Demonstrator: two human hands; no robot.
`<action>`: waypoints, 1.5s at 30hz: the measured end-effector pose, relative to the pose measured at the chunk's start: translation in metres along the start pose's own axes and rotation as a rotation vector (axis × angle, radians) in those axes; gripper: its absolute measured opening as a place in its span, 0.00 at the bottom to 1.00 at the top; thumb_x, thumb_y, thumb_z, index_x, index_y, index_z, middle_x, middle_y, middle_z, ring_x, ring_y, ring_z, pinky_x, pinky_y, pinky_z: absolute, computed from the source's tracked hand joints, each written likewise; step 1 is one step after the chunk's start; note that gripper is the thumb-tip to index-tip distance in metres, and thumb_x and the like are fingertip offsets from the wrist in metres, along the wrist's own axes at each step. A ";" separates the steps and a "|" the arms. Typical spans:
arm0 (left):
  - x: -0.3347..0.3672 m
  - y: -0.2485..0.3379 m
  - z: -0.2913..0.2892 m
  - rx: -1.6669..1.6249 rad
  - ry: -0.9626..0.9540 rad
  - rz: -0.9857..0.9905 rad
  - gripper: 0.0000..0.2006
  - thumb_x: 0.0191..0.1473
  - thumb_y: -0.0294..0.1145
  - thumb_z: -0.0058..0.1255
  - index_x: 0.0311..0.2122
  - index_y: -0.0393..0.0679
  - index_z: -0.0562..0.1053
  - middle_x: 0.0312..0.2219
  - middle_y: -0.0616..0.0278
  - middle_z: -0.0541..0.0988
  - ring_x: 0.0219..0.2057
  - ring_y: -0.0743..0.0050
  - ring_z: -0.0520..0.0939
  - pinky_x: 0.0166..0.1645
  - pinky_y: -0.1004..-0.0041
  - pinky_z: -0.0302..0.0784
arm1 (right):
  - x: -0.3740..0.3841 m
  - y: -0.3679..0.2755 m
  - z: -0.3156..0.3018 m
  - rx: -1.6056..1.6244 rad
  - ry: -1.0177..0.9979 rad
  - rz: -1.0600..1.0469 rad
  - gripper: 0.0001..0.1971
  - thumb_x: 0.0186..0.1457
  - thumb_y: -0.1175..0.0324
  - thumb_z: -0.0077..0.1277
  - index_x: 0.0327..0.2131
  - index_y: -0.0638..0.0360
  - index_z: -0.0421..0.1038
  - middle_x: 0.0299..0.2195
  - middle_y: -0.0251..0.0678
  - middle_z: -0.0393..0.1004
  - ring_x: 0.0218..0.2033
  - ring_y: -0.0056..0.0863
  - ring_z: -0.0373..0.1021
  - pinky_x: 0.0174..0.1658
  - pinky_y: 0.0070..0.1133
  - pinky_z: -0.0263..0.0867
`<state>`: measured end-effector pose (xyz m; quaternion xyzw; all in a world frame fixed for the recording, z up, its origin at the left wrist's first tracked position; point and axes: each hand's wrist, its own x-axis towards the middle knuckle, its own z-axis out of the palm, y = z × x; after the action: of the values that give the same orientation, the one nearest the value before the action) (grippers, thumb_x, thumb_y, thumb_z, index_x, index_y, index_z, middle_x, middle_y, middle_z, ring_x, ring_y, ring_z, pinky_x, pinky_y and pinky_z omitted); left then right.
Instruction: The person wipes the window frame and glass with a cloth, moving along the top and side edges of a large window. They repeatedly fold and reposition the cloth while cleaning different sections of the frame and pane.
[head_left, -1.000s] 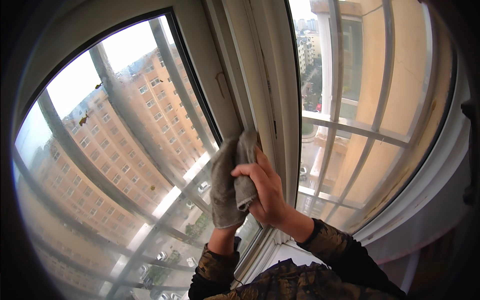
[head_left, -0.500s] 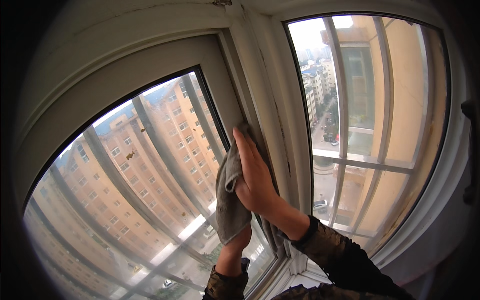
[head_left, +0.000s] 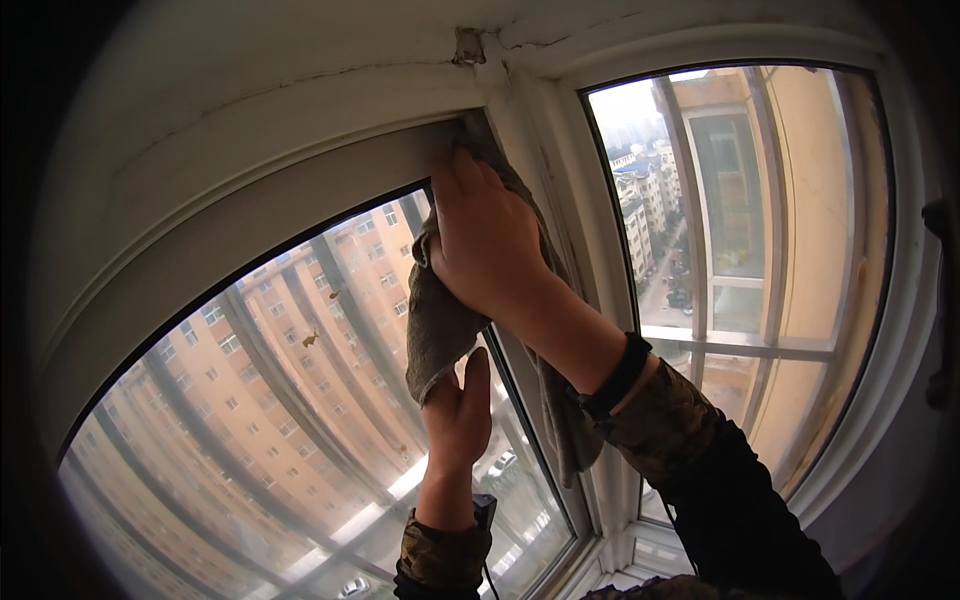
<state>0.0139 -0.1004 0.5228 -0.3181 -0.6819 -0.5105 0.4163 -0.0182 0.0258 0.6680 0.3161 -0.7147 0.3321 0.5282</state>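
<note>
A grey-brown cloth point(head_left: 440, 315) lies against the upper right corner of the left window's frame. My right hand point(head_left: 490, 235) grips it there, fingers stretched up and pressing it to the frame. One end of the cloth point(head_left: 568, 425) hangs down beside my right forearm. Lower down, my left hand point(head_left: 458, 415) is partly under the cloth's bottom edge. Its thumb points up in front of the glass, while the cloth hides its other fingers.
The left window pane point(head_left: 300, 400) has bars outside and small brown specks on it. A second barred window point(head_left: 735, 210) stands to the right, past a white corner post point(head_left: 560, 200). The upper wall has a chipped hole point(head_left: 468, 45) and cracks.
My right hand has moved up with the cloth to the frame's top corner. My left thumb now shows below the cloth. The view has tilted upward.
</note>
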 end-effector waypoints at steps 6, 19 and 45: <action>-0.028 0.005 0.000 0.048 0.016 0.081 0.25 0.63 0.18 0.48 0.65 0.32 0.66 0.65 0.47 0.68 0.69 0.57 0.65 0.72 0.63 0.56 | -0.037 0.003 0.006 0.043 0.237 -0.162 0.33 0.47 0.80 0.53 0.60 0.69 0.62 0.63 0.67 0.58 0.61 0.67 0.63 0.61 0.47 0.65; -0.029 0.017 -0.025 -0.041 -0.062 0.095 0.34 0.66 0.19 0.42 0.74 0.46 0.49 0.71 0.49 0.58 0.70 0.42 0.64 0.65 0.50 0.69 | 0.029 0.005 0.038 0.082 0.490 -0.114 0.10 0.45 0.78 0.55 0.34 0.60 0.76 0.54 0.61 0.69 0.52 0.56 0.70 0.50 0.40 0.72; -0.456 0.178 -0.046 0.367 0.333 -1.014 0.33 0.65 0.22 0.44 0.74 0.44 0.53 0.56 0.53 0.79 0.50 0.68 0.83 0.53 0.68 0.78 | 0.008 -0.096 0.050 0.090 0.497 -0.346 0.06 0.49 0.78 0.54 0.32 0.57 0.77 0.60 0.59 0.69 0.57 0.53 0.70 0.53 0.38 0.74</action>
<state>0.3834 -0.0992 0.1985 0.2119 -0.7521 -0.5628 0.2694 0.0301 -0.0713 0.6781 0.3654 -0.4837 0.3358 0.7210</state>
